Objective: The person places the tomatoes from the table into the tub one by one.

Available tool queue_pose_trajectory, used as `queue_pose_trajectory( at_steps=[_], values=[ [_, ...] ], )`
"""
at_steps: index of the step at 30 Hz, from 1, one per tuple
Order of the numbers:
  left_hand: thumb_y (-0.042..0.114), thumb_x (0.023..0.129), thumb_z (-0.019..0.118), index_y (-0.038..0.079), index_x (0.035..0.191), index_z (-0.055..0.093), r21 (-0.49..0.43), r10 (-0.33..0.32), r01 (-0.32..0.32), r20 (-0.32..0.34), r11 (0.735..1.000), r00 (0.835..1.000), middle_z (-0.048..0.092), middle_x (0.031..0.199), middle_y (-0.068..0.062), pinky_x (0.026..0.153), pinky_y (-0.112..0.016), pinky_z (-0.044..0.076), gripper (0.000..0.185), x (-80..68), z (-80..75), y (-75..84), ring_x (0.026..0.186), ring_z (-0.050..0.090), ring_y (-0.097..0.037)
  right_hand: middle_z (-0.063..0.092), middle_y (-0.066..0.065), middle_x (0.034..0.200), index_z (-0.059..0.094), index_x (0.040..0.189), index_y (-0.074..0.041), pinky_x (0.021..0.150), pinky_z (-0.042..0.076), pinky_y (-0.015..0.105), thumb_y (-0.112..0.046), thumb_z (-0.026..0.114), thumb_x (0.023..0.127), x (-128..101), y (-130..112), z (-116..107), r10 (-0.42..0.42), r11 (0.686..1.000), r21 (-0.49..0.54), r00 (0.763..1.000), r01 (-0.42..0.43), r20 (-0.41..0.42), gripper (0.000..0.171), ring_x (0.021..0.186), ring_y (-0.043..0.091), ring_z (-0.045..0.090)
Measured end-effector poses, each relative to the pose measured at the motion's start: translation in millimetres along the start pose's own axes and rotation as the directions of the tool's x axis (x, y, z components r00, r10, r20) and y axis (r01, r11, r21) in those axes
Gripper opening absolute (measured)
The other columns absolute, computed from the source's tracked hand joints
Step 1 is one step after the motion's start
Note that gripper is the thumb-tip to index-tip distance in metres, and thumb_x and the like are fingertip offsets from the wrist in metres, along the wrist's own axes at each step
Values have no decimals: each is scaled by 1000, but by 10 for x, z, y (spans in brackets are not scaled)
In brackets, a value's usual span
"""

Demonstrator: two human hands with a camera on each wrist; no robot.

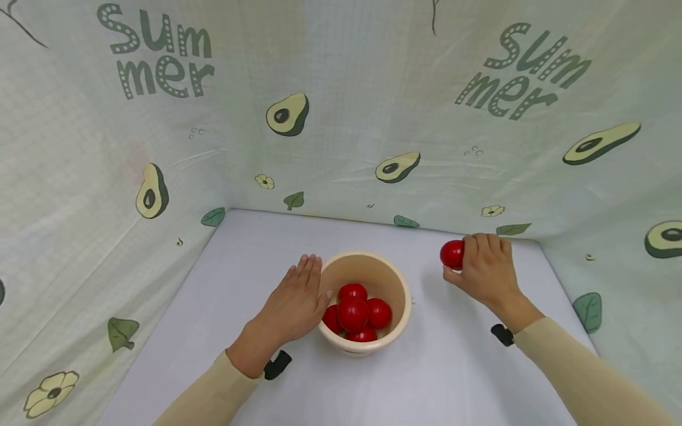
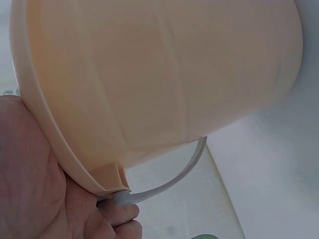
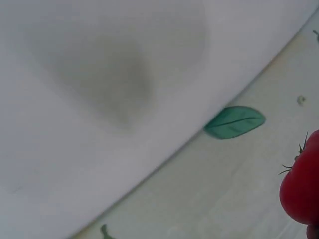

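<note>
A cream bucket stands on the table with several red tomatoes inside. My left hand rests against the left side of its rim, fingers straight and thumb over the edge. In the left wrist view the palm lies along the rim, with fingertips near the joint of the grey handle. To the right of the bucket, my right hand holds another tomato between thumb and fingers, raised above the table. The right wrist view shows this tomato with its green stem at the right edge.
A pale tabletop lies under the bucket. Behind it and at both sides hangs a light cloth printed with avocados, leaves and lettering. Dark straps show at both wrists. A soft shadow falls on the table in the right wrist view.
</note>
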State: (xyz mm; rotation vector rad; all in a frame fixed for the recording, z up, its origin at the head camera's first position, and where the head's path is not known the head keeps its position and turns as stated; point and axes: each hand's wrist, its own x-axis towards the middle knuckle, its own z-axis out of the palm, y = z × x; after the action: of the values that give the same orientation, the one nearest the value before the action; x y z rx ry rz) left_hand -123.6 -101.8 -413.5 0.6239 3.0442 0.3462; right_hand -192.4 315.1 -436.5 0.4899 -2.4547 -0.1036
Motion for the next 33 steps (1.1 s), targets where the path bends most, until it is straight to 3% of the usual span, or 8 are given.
queue_pose_trajectory(
  at_steps=[8, 13, 16, 25, 33],
  values=[
    [41, 110, 49, -7, 163, 27, 13, -11, 11, 8, 1000, 1000, 32, 170, -24, 129, -54, 27, 75, 22, -4, 0, 161, 24, -41, 62, 27, 105, 58, 114, 9, 81, 42, 58, -52, 68, 80, 401, -709, -412, -119, 983, 119, 983, 136, -139, 70, 99, 45, 56],
    [41, 110, 48, -7, 163, 27, 20, -5, 5, 3, 1000, 1000, 33, 169, -24, 129, -55, 27, 74, 21, -7, -8, 160, 25, -41, 64, 22, 104, 60, 112, 5, 85, 44, 56, -51, 64, 85, 479, -1159, -503, -180, 965, 170, 975, 200, -128, 62, 100, 41, 58],
    [41, 110, 49, -7, 163, 27, 21, -2, 2, -2, 1000, 1000, 33, 169, -24, 128, -55, 28, 75, 16, 5, -14, 160, 25, -41, 64, 19, 103, 61, 111, 3, 85, 46, 54, -51, 68, 83, 454, -1337, -466, -202, 957, 190, 973, 221, -115, 61, 100, 39, 59],
    [40, 110, 49, -7, 162, 29, 31, 12, -11, -15, 999, 1000, 34, 168, -24, 127, -55, 29, 74, 19, 10, -12, 160, 26, -41, 63, 16, 100, 61, 110, 1, 85, 47, 52, -51, 70, 82, 378, -1476, -373, -222, 952, 204, 974, 228, -54, 60, 97, 36, 57],
    [39, 109, 51, -8, 162, 30, 14, 8, -8, -19, 1000, 1000, 35, 168, -24, 128, -56, 29, 74, 16, 22, -4, 159, 27, -42, 64, 19, 113, 61, 121, 4, 90, 47, 54, -55, 70, 85, 321, -1474, -381, -210, 956, 207, 978, 208, -11, 69, 107, 39, 58]
  ],
)
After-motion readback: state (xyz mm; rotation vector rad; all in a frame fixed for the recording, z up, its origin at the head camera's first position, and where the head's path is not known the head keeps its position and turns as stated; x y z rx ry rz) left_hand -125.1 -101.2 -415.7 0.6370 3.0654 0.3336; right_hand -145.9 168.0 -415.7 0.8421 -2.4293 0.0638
